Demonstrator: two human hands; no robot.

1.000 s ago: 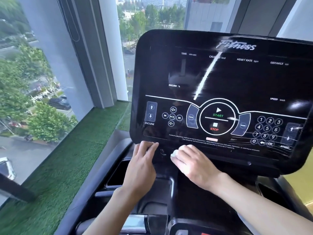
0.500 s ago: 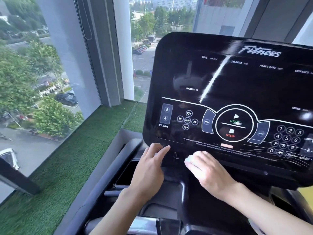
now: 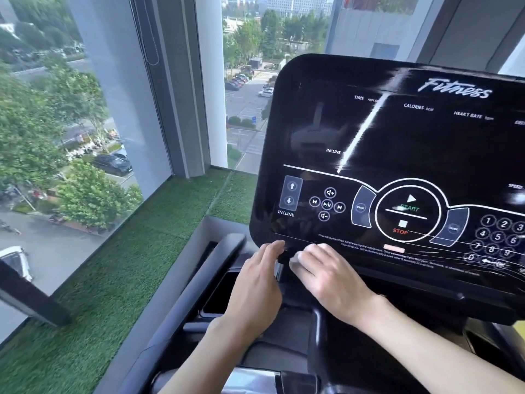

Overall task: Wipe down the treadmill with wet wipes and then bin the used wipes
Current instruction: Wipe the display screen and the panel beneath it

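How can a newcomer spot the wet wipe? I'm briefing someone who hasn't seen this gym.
Find the black treadmill console beside the window. At its lower edge two hands rest. The wipe is the small white wad under the right hand, while the left hand holds nothing.

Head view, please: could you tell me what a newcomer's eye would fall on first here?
The glossy black treadmill console fills the right half, its white controls bright and a light streak slanting across its screen. At its lower edge are both hands: the left hand touches the rim, and the right hand holds a white wet wipe against it. On the left, a tall window looks down on trees and parked cars, above green artificial turf.
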